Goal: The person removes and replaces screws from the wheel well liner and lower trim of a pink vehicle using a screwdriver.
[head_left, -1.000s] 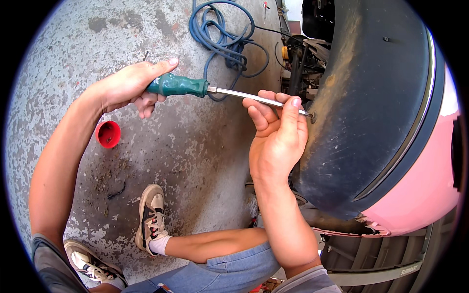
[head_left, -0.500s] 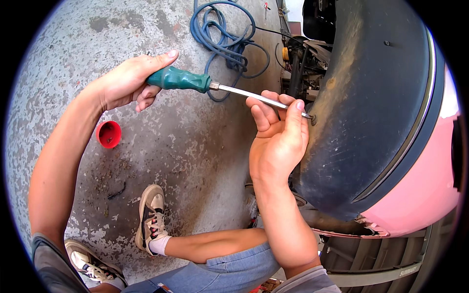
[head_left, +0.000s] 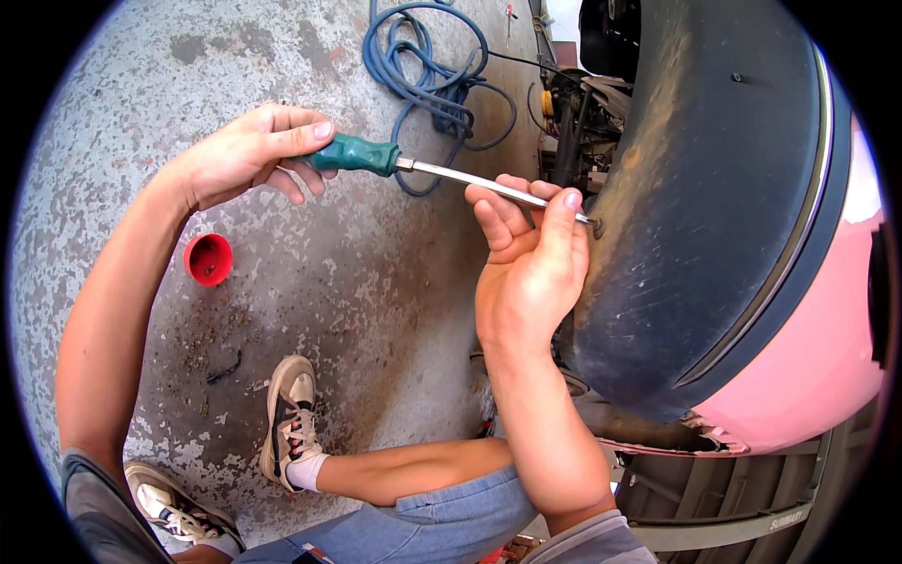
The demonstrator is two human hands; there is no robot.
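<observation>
A long screwdriver (head_left: 451,175) with a green handle lies nearly level, tilted down to the right. My left hand (head_left: 268,150) is closed around the end of its handle, thumb on top. Near the tip, my right hand (head_left: 531,254) pinches the steel shaft between thumb and fingers, palm up. The tip meets a dark round fastener (head_left: 598,228) in the scuffed edge of a black bumper (head_left: 714,216). Whether the tip sits fully in the fastener's head cannot be made out. Pink bodywork (head_left: 799,376) adjoins the bumper's far right side.
A red cup (head_left: 208,259) with small dark bits inside stands on the worn concrete floor. Coiled blue hose (head_left: 423,75) lies beyond my hands. Loose dirt (head_left: 211,348) is scattered near my shoes. Exposed mechanical parts (head_left: 583,122) are behind the bumper, with a slatted metal frame (head_left: 723,498) below.
My left hand has turned on the green handle, its thumb and fingers now lying differently. The screwdriver and my right hand have shifted very slightly left, tip still at the fastener.
</observation>
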